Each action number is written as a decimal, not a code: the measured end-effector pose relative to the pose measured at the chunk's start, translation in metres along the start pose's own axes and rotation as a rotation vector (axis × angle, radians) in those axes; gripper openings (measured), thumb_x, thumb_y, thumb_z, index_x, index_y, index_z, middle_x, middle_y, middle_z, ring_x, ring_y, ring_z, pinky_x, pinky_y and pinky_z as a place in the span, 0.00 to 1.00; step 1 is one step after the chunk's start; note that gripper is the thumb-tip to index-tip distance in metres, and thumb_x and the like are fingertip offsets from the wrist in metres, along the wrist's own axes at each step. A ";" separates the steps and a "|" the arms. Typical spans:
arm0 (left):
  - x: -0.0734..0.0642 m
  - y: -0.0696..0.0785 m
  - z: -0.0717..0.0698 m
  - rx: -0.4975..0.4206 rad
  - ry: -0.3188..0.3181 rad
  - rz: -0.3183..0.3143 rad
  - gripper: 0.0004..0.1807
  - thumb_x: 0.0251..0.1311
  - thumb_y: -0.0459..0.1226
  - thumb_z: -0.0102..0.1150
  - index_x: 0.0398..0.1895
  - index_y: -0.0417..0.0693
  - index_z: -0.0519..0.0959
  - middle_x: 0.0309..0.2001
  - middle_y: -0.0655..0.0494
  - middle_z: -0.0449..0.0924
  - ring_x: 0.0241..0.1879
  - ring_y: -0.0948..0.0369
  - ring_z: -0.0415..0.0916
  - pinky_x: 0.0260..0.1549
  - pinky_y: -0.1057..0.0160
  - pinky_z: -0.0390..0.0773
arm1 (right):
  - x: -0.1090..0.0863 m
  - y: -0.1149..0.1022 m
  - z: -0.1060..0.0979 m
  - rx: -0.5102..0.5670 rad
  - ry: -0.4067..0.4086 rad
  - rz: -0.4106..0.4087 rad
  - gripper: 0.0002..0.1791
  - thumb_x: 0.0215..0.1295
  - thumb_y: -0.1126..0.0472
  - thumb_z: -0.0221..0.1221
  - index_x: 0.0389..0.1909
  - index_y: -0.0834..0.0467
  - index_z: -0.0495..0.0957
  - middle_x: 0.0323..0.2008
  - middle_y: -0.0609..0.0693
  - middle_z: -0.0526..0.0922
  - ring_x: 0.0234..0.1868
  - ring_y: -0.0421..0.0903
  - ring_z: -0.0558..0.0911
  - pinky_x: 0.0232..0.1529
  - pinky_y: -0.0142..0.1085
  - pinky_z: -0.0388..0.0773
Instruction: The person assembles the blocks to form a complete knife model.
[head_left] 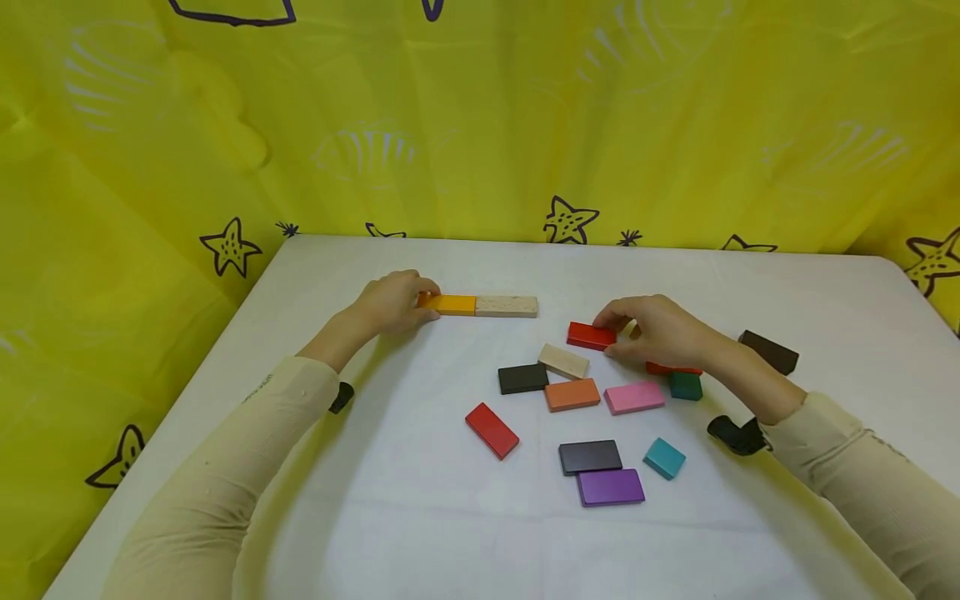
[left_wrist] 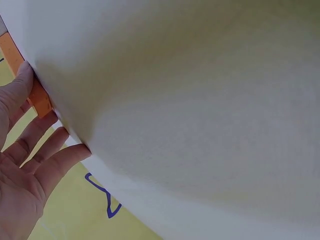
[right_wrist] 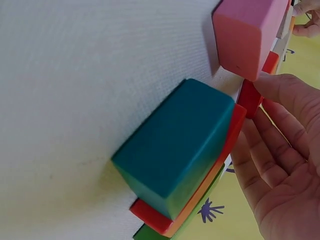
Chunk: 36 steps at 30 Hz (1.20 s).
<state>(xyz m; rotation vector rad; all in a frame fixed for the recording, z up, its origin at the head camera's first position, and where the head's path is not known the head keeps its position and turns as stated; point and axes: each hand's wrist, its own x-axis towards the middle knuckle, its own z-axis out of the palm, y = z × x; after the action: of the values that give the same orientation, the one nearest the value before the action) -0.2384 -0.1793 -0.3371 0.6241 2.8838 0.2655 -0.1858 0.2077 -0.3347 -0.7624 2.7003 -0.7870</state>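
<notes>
Across the white desk [head_left: 420, 517], the left hand [head_left: 392, 302] is clamping its fingers on an orange block [head_left: 455, 305], apparently keeping it against the pale block [head_left: 507, 306]; the right hand's [head_left: 663, 327] fingers are pinching a nearby red block [head_left: 589, 336].

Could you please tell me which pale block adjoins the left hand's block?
The farther pale block, end to end with the yellow-orange block in the left hand; the nearer one lies apart, askew.

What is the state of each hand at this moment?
Left hand: pinching one end of the yellow-orange block.
Right hand: pinching one end of a red block.
</notes>
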 end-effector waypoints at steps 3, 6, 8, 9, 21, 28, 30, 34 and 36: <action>0.000 0.000 0.001 -0.002 0.001 -0.002 0.21 0.67 0.44 0.67 0.60 0.45 0.81 0.45 0.48 0.79 0.41 0.52 0.73 0.40 0.51 0.76 | 0.000 0.000 0.001 0.003 0.003 0.006 0.19 0.62 0.66 0.69 0.54 0.62 0.82 0.47 0.53 0.86 0.48 0.51 0.79 0.49 0.46 0.78; 0.000 0.000 0.001 -0.006 -0.003 -0.007 0.21 0.67 0.45 0.67 0.60 0.46 0.82 0.44 0.48 0.79 0.41 0.52 0.73 0.40 0.52 0.75 | 0.000 0.000 0.002 0.007 0.008 0.011 0.19 0.62 0.66 0.69 0.54 0.62 0.82 0.47 0.54 0.86 0.47 0.51 0.79 0.46 0.43 0.77; 0.001 0.000 0.002 -0.007 -0.005 -0.008 0.22 0.67 0.45 0.67 0.60 0.46 0.81 0.43 0.49 0.78 0.41 0.52 0.73 0.40 0.52 0.75 | 0.000 -0.001 0.003 0.008 0.016 0.013 0.19 0.61 0.66 0.69 0.53 0.62 0.82 0.47 0.53 0.85 0.47 0.51 0.78 0.45 0.42 0.76; 0.001 0.000 0.002 -0.007 -0.005 -0.007 0.21 0.67 0.45 0.67 0.60 0.46 0.81 0.43 0.49 0.78 0.41 0.52 0.73 0.40 0.52 0.75 | 0.000 -0.001 0.003 0.008 0.022 0.013 0.18 0.61 0.66 0.69 0.53 0.62 0.82 0.46 0.53 0.85 0.46 0.51 0.78 0.45 0.42 0.75; 0.001 -0.002 0.002 -0.003 0.011 0.005 0.21 0.67 0.45 0.66 0.59 0.46 0.81 0.43 0.49 0.78 0.41 0.52 0.73 0.40 0.51 0.75 | 0.017 -0.003 0.003 -0.007 0.103 -0.050 0.17 0.60 0.68 0.69 0.51 0.62 0.83 0.46 0.55 0.86 0.49 0.52 0.80 0.50 0.49 0.77; 0.000 -0.003 0.003 -0.009 0.024 0.013 0.20 0.67 0.45 0.67 0.58 0.46 0.82 0.42 0.49 0.78 0.40 0.52 0.73 0.39 0.51 0.75 | 0.033 -0.003 0.001 -0.005 0.109 -0.059 0.16 0.62 0.69 0.68 0.52 0.63 0.82 0.47 0.57 0.86 0.49 0.54 0.80 0.52 0.51 0.78; 0.000 -0.004 0.004 -0.011 0.026 0.016 0.20 0.67 0.44 0.67 0.58 0.46 0.82 0.42 0.49 0.78 0.40 0.52 0.73 0.38 0.52 0.75 | 0.036 -0.003 0.001 -0.007 0.106 -0.065 0.16 0.62 0.68 0.68 0.52 0.64 0.82 0.47 0.58 0.85 0.49 0.55 0.80 0.52 0.51 0.78; 0.000 -0.004 0.004 -0.013 0.029 0.019 0.20 0.67 0.44 0.67 0.58 0.45 0.82 0.42 0.49 0.78 0.40 0.52 0.73 0.39 0.52 0.75 | 0.043 -0.002 0.001 -0.010 0.096 -0.062 0.17 0.62 0.69 0.68 0.52 0.64 0.82 0.47 0.58 0.85 0.49 0.55 0.80 0.52 0.51 0.78; 0.000 -0.004 0.004 -0.015 0.031 0.017 0.20 0.67 0.44 0.67 0.58 0.46 0.82 0.42 0.49 0.78 0.40 0.52 0.73 0.39 0.52 0.75 | 0.046 -0.002 0.001 -0.011 0.089 -0.054 0.17 0.62 0.68 0.68 0.53 0.64 0.82 0.48 0.58 0.85 0.49 0.55 0.79 0.52 0.50 0.78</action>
<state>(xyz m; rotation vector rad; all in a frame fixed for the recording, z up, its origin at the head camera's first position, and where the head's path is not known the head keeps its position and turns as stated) -0.2390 -0.1819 -0.3418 0.6481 2.9049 0.3016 -0.2228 0.1806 -0.3377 -0.8256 2.7750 -0.8376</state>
